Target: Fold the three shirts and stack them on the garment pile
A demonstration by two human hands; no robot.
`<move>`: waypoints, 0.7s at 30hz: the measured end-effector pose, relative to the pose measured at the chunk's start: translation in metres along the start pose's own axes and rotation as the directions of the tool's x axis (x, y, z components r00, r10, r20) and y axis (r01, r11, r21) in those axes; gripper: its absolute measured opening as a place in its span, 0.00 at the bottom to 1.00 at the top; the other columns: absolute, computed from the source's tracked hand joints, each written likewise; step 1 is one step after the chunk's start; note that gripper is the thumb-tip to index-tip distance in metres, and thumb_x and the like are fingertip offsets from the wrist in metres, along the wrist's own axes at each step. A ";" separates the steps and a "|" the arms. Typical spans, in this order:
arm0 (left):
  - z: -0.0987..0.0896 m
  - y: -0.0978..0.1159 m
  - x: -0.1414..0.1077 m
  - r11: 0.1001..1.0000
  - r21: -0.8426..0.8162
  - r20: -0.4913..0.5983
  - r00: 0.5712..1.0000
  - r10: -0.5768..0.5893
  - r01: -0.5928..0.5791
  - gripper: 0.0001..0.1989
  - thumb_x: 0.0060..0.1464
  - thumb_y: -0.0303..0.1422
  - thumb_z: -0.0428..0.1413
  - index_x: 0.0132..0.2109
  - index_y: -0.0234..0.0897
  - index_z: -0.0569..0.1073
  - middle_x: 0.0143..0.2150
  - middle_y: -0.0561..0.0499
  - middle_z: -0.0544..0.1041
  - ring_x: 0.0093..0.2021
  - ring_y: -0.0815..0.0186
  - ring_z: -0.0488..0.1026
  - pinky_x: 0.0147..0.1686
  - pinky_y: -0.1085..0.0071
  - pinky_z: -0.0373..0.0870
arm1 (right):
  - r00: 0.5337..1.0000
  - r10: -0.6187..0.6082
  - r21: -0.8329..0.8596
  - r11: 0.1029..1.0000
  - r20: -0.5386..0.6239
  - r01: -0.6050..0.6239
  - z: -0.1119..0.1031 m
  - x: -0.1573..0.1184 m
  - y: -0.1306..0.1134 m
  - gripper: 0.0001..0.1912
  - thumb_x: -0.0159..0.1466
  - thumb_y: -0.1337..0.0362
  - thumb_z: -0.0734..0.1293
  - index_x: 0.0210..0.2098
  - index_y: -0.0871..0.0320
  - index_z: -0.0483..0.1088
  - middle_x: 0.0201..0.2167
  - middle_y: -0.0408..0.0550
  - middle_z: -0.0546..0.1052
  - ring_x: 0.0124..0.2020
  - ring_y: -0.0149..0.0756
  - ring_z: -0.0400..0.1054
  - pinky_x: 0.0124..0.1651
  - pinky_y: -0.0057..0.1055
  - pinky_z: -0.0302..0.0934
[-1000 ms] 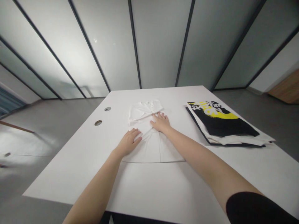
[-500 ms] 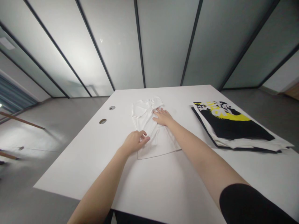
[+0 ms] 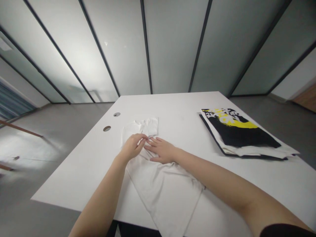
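A crumpled white T-shirt (image 3: 160,187) lies on the white table (image 3: 74,181), with its lower part stretched toward me and overhanging the near edge. My left hand (image 3: 132,147) pinches the fabric near the shirt's middle. Flat on the cloth just beside it, my right hand (image 3: 160,150) rests with its fingers spread, fingertips almost touching my left hand. The shirt's upper part (image 3: 139,128) shows bunched folds beyond my hands.
A stack of folded garments (image 3: 238,133), the top one black with a yellow and white print, lies at the table's right side. Two round cable holes (image 3: 107,128) sit near the left edge. Grey floor surrounds the table, with frosted glass panels beyond.
The shirt has shifted toward me and spread over the near table edge. My hands have come together, with my left hand now pinching the cloth. The view has shifted slightly.
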State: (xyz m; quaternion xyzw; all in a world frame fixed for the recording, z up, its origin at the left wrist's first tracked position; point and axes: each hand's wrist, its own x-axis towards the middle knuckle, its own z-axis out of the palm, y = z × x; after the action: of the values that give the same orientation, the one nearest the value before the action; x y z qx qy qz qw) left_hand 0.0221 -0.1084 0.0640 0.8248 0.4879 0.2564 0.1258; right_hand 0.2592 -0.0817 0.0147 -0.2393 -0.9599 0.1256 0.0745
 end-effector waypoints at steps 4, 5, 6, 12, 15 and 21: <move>0.006 -0.018 -0.005 0.995 0.093 0.160 0.987 0.003 -0.018 0.24 0.70 0.35 0.46 0.67 0.40 0.75 0.68 0.43 0.77 0.75 0.54 0.65 0.73 0.51 0.61 | 0.980 -0.200 0.035 0.979 0.008 0.200 0.003 -0.025 -0.026 0.40 0.74 0.44 0.66 0.77 0.59 0.61 0.79 0.64 0.55 0.80 0.63 0.45 0.80 0.58 0.41; 0.010 -0.023 -0.007 0.993 0.117 0.215 0.976 -0.020 -0.005 0.26 0.70 0.35 0.45 0.69 0.41 0.73 0.70 0.44 0.75 0.76 0.54 0.63 0.74 0.51 0.60 | 0.974 -0.226 0.052 0.973 0.001 0.226 0.004 -0.030 -0.029 0.40 0.74 0.44 0.66 0.77 0.59 0.61 0.79 0.64 0.55 0.80 0.63 0.45 0.80 0.59 0.41; 0.013 -0.028 -0.008 0.990 0.143 0.254 0.966 -0.050 0.014 0.26 0.71 0.36 0.45 0.71 0.42 0.72 0.72 0.45 0.73 0.77 0.55 0.62 0.75 0.51 0.59 | 0.970 -0.242 0.072 0.968 -0.006 0.242 0.005 -0.034 -0.030 0.40 0.74 0.44 0.66 0.78 0.59 0.61 0.79 0.63 0.54 0.80 0.62 0.45 0.80 0.58 0.42; 0.021 -0.055 -0.008 0.916 0.344 0.228 0.928 -0.295 0.206 0.29 0.75 0.42 0.41 0.76 0.44 0.64 0.80 0.43 0.61 0.80 0.47 0.55 0.74 0.43 0.57 | 0.993 -0.119 0.148 0.982 0.002 0.117 0.001 -0.041 0.001 0.41 0.76 0.48 0.62 0.81 0.60 0.50 0.79 0.62 0.56 0.81 0.52 0.47 0.80 0.55 0.42; 0.019 -0.063 -0.002 0.849 0.413 0.144 0.897 -0.418 0.330 0.30 0.75 0.43 0.41 0.77 0.43 0.63 0.80 0.39 0.59 0.79 0.41 0.55 0.72 0.37 0.57 | 0.999 -0.039 0.100 0.994 0.010 0.038 -0.011 -0.035 0.029 0.38 0.77 0.51 0.62 0.80 0.58 0.53 0.79 0.58 0.56 0.81 0.49 0.45 0.81 0.50 0.41; 0.018 -0.065 0.007 0.740 0.449 0.000 0.828 -0.561 0.502 0.29 0.74 0.45 0.40 0.76 0.48 0.62 0.80 0.40 0.60 0.78 0.39 0.57 0.70 0.36 0.57 | 0.968 0.235 -0.112 0.963 -0.084 -0.244 -0.025 -0.021 0.045 0.26 0.78 0.59 0.59 0.72 0.54 0.69 0.77 0.55 0.63 0.81 0.52 0.47 0.79 0.56 0.42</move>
State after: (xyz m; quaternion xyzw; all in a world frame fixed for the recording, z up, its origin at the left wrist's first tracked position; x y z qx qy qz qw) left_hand -0.0131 -0.0692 0.0211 0.6729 0.7375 0.0391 0.0415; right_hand 0.3030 -0.0479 0.0247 -0.3620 -0.9265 0.0667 0.0779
